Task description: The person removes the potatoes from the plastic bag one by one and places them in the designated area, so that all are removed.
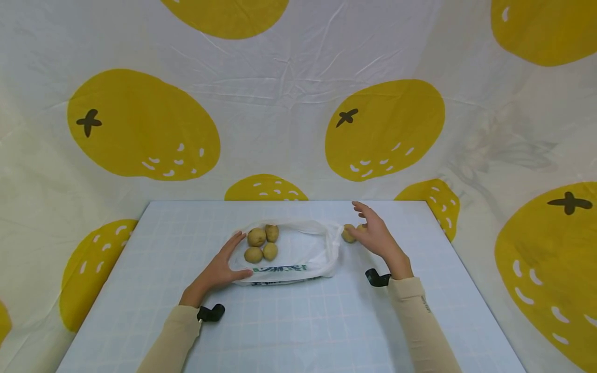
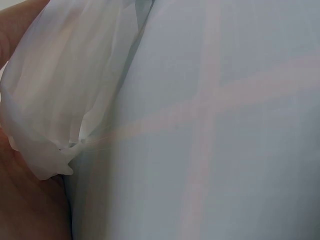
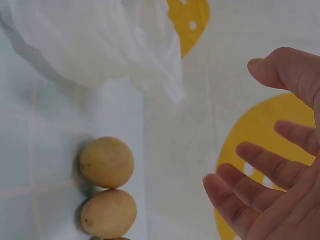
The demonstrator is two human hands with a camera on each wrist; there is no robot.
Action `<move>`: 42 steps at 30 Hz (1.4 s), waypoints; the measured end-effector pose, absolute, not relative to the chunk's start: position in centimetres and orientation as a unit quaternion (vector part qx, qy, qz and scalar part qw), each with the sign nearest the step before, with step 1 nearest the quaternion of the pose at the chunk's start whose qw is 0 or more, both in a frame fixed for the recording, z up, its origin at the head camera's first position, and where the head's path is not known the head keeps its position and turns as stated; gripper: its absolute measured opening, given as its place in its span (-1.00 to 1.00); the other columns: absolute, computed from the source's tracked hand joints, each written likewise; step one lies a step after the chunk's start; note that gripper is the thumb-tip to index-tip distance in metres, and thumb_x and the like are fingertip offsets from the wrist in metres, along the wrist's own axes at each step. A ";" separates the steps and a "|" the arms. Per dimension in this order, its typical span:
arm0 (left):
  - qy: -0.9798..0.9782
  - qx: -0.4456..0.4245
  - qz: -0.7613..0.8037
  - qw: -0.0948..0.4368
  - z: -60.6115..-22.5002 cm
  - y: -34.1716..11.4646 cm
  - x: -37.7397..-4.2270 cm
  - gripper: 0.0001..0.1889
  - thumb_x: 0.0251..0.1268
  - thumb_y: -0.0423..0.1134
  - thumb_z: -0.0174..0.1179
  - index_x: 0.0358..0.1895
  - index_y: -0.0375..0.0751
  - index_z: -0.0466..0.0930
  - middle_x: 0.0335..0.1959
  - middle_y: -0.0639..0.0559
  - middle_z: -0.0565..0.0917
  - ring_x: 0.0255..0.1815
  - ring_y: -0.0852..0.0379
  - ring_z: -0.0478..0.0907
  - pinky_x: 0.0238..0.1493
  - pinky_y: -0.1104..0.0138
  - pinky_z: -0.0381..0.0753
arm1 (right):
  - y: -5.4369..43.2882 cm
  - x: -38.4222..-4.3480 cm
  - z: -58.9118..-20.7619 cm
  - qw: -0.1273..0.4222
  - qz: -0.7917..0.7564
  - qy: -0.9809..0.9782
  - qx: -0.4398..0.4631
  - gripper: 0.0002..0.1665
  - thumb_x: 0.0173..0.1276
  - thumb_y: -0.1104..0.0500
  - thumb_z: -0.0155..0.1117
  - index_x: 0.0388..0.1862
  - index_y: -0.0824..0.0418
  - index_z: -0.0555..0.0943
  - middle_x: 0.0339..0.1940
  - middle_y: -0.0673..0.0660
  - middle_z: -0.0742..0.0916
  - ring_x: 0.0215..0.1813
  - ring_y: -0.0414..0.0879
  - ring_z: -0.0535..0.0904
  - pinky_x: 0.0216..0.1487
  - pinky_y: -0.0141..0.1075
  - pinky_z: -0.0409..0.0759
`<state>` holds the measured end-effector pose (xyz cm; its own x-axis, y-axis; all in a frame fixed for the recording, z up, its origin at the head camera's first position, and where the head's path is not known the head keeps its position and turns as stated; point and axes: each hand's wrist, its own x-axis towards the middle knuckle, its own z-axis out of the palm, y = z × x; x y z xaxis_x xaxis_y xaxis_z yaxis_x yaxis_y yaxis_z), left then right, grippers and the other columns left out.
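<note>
A white plastic bag (image 1: 317, 273) with printed marks lies on the table, its mouth facing up. Inside its left part sit several potatoes (image 1: 256, 237). My left hand (image 1: 221, 267) is at the bag's left end, thumb and fingers spread along its rim; the left wrist view has the bag's plastic (image 2: 65, 85) against the palm. Just right of the bag, my right hand (image 1: 373, 233) hovers with fingers apart and nothing in them. Near it, partly hidden in the head view, loose potatoes (image 3: 107, 162) lie on the table.
The light blue checked table (image 1: 298, 331) has its far edge close behind the bag. A whitish cloth (image 1: 280, 119) with large yellow fruit prints hangs behind and beside it. Each wrist wears a small black camera, such as the right one (image 1: 377, 278).
</note>
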<state>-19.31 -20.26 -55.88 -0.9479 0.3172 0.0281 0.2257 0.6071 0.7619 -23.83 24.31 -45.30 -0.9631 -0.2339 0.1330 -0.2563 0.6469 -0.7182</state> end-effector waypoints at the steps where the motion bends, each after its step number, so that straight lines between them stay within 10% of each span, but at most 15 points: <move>1: 0.895 0.152 0.415 0.055 -55.9 -20.3 -19.3 0.14 0.07 0.15 0.52 0.67 -0.01 0.03 0.72 -0.19 -0.08 0.69 -0.35 -0.09 0.52 -0.41 0.04 | 24.0 -23.9 -45.1 0.015 0.401 -0.905 0.140 -0.12 0.42 0.08 0.37 0.61 0.23 0.22 0.57 0.30 0.40 0.49 0.29 0.37 0.39 0.21 0.49; 42: 0.867 0.100 0.488 0.024 -55.8 -20.0 -19.4 0.01 0.18 -0.02 0.50 0.65 0.00 0.09 0.68 -0.21 0.09 0.68 -0.34 -0.03 0.58 -0.32 -0.02 | 15.3 -24.8 -44.4 -0.043 0.391 -0.881 0.262 -0.12 0.41 0.06 0.40 0.60 0.20 0.25 0.51 0.27 0.48 0.43 0.24 0.47 0.31 0.10 0.60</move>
<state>-19.41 -19.96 -55.78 -0.9790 0.1964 0.0549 0.1489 0.5047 0.8503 -24.85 15.27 -44.37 -0.8591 -0.4951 0.1297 -0.4284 0.5570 -0.7115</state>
